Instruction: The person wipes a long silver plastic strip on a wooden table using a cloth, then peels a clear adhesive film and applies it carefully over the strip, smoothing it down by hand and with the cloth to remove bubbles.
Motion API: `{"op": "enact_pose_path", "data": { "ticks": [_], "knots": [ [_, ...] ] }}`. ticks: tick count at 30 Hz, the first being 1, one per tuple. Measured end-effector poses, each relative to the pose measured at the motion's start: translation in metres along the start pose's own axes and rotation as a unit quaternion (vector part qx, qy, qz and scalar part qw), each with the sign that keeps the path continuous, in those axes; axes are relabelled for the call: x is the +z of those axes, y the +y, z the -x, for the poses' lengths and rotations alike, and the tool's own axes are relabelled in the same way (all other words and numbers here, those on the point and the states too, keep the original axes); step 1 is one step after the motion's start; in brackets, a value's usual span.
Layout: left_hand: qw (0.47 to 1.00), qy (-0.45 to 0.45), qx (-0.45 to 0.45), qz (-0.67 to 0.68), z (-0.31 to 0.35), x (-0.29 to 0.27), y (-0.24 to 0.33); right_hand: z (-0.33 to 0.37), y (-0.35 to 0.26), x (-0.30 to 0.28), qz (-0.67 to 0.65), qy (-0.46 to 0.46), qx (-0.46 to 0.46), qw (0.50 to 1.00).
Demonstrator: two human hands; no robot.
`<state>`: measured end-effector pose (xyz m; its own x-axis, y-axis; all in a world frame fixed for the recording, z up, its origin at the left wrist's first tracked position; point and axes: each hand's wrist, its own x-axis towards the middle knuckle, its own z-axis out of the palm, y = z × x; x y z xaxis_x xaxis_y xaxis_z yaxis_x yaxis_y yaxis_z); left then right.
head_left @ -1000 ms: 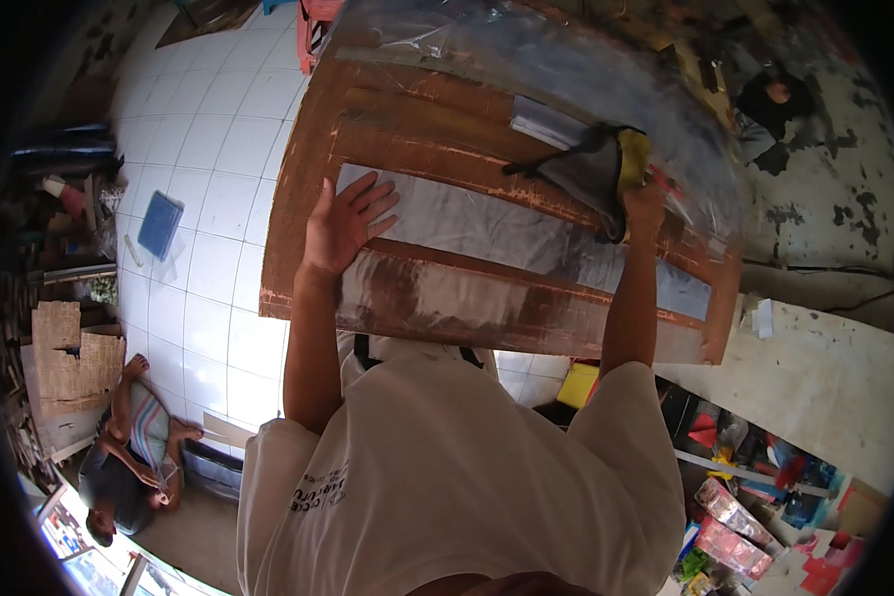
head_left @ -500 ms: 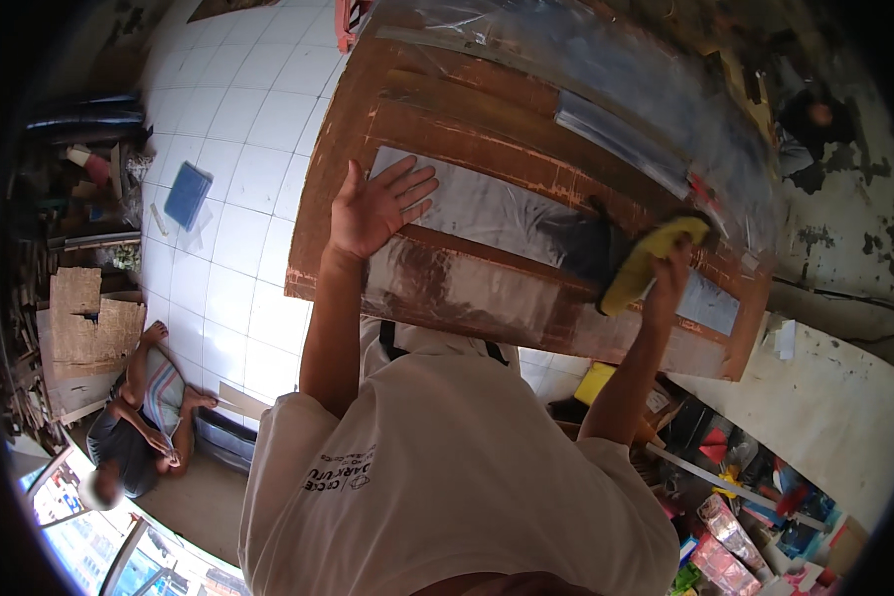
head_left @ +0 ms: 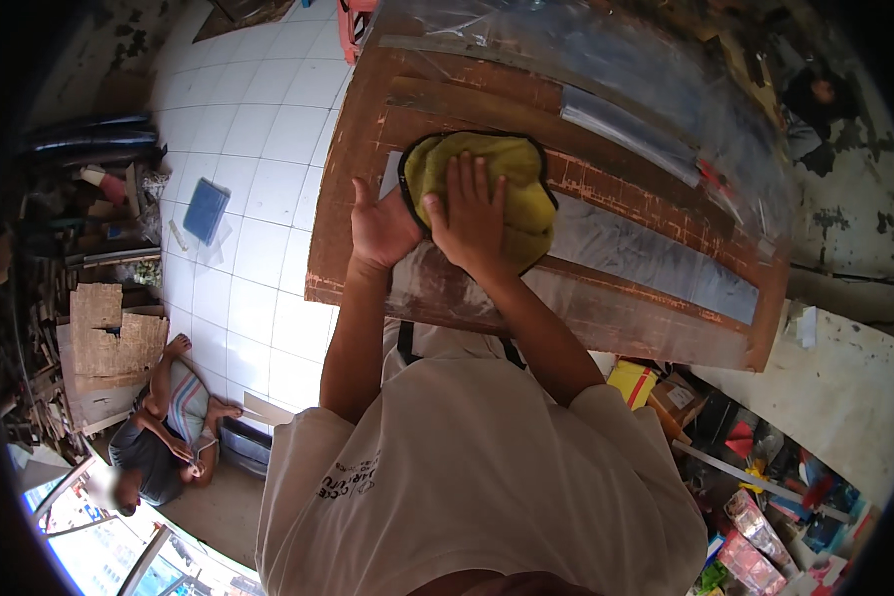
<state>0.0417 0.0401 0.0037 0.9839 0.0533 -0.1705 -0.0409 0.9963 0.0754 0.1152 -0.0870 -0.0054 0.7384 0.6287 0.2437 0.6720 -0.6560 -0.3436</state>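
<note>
A yellow cloth with a dark edge point(head_left: 526, 214) is spread over the near left part of the brown worn table. My right hand point(head_left: 472, 214) lies flat on top of the cloth, fingers stretched and somewhat apart. Under the cloth's left side is my left hand point(head_left: 382, 228), palm up with the thumb stretched out; its fingers are covered by the cloth. A long greyish strip point(head_left: 656, 253) lies along the table point(head_left: 606, 189), extending right from beneath the cloth.
Stacked clear sheets point(head_left: 626, 134) and a red item point(head_left: 715, 179) lie farther back on the table. A blue flat pad point(head_left: 207, 211) rests on the white tiled floor point(head_left: 258, 179). Another person point(head_left: 164, 437) sits at lower left. Boxes and clutter point(head_left: 755, 536) fill the lower right.
My right hand has brought the yellow cloth from the table's right side leftward onto my left hand. The cloth, bunched before, is now spread out. My left palm stays turned up.
</note>
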Motion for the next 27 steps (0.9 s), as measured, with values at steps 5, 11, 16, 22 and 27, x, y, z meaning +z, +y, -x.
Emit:
{"op": "enact_pose_path", "data": {
  "ticks": [5,11,16,22,27],
  "knots": [
    [0.996,0.042,0.080,-0.017,-0.003,-0.004,-0.003,-0.021,-0.019,0.002,-0.084,0.024,-0.027,0.996],
    [0.975,0.154,0.123,-0.100,0.006,-0.012,-0.008,0.023,-0.003,-0.022,-0.109,-0.029,-0.106,0.988],
    [0.974,0.120,0.156,-0.109,-0.010,-0.018,-0.011,0.068,0.094,-0.060,0.095,0.071,0.173,0.978],
    [0.957,0.151,0.183,-0.170,-0.014,-0.017,-0.014,0.095,0.149,-0.088,0.088,0.014,0.119,0.989],
    [0.935,0.189,0.217,-0.206,-0.016,-0.015,-0.020,0.103,0.189,-0.098,0.156,0.074,0.211,0.962]
  ]
}}
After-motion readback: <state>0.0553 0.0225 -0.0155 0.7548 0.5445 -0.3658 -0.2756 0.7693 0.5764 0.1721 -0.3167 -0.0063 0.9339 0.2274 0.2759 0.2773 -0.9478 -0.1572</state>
